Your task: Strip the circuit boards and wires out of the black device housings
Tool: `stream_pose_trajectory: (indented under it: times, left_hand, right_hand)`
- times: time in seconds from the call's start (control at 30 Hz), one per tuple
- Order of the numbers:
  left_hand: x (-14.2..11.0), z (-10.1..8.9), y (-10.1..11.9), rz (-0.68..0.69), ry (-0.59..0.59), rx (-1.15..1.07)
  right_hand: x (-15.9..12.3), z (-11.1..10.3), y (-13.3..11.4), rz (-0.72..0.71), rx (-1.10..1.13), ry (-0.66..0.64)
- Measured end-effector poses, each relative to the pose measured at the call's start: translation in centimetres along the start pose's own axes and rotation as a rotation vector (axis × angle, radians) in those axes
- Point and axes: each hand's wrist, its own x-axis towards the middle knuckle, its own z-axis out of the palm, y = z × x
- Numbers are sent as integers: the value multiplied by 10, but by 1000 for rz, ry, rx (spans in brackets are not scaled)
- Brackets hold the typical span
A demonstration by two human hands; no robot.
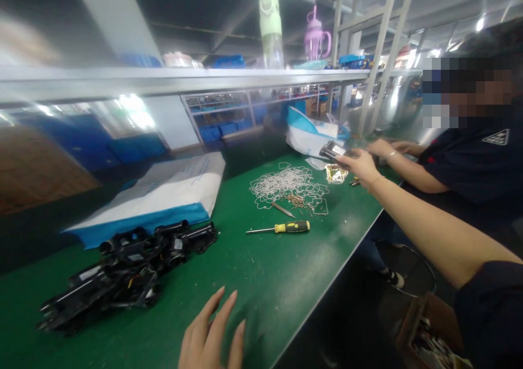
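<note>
My left hand [212,333] hovers over the near edge of the green bench with its fingers spread and nothing in them. Stretched far forward, my right hand [362,164] grips a black plastic part [330,150] with a pale label. A yellow and black screwdriver [292,227] lies between my hands, its shaft pointing left. Behind it rest a thin pen-like tool [283,210], a small pile of screws [297,200] and a tangle of white loop-shaped rings [281,183]. To the left is a heap of similar black parts [134,265].
A white and blue bag [171,181] lies behind the heap; another bag [310,134] stands at the back. A small gold-coloured tray [335,173] sits below my right hand. On the right a co-worker [469,151] works close by. A shelf [229,76] with bottles runs overhead.
</note>
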Motion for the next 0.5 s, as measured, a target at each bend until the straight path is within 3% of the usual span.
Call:
stream_pose_trajectory:
  times: [0.17,0.27,0.37,0.5]
  left_hand:
    - [2,-11,35,-190,-49,-221]
    - [1,-15,45,-333,-102,-389]
    - [0,-18,45,-477,-104,-597]
    - [-3,-24,40,-650,-90,-823]
  right_hand:
    - [-53,-8,-78,-24,329,-291]
    - [-90,-2,-105,45,440,-427]
    - [-127,14,-114,146,456,-538]
    - [-185,45,-104,288,408,-688]
